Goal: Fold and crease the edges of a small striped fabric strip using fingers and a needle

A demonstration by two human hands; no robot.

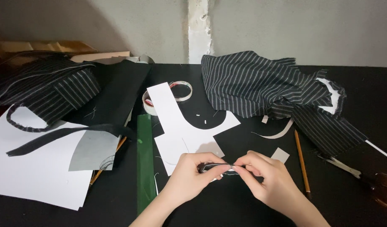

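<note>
While both hands pinch it, a narrow strip of dark striped cloth lies stretched between them near the front edge of the tabletop, its long axis running left to right. The left hand is clamped on the strip's left end with thumb and fingers closed, and the right hand is pinched shut on its right end; neither is nearer, since each holds an end. Under them lies a white paper pattern, with a green ruler just to the left and a pencil to the right. Striped fabric is heaped toward the back edge, tape rolls beside it, scissors by the right edge. A plain grey wall rises behind.
</note>
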